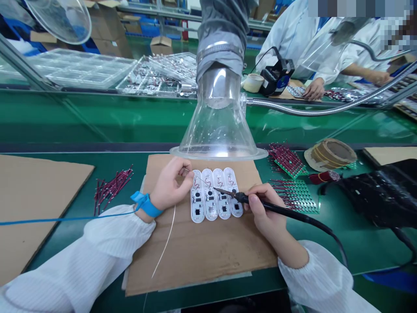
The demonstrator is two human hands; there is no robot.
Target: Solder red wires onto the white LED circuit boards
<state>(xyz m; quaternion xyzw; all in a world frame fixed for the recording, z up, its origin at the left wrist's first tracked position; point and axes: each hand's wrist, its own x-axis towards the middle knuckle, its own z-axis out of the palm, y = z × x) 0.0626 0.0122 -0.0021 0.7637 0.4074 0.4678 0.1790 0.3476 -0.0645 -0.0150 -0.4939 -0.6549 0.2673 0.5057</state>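
Several white oval circuit boards [210, 208] stand side by side on a brown cardboard sheet [208, 256], with thin red wires and dark chips on them. My right hand [267, 211] is closed around the black handle of a soldering iron [241, 197], whose tip points left at the upper part of the boards. Pinched in my left hand [172, 182] is a thin solder wire [167, 239]; one end reaches toward the iron's tip, the rest trails down over the cardboard. Whether tip and solder touch, I cannot tell. A blue wrist strap [148, 204] circles my left wrist.
A clear fume hood [220, 130] hangs above the boards. Red wires [112, 187] lie left; green boards with red pins [299, 195], a tape roll [330, 154] and a black bag-like object [384, 191] are at right. Across the bench, a co-worker's hand [314, 89] rests near parts.
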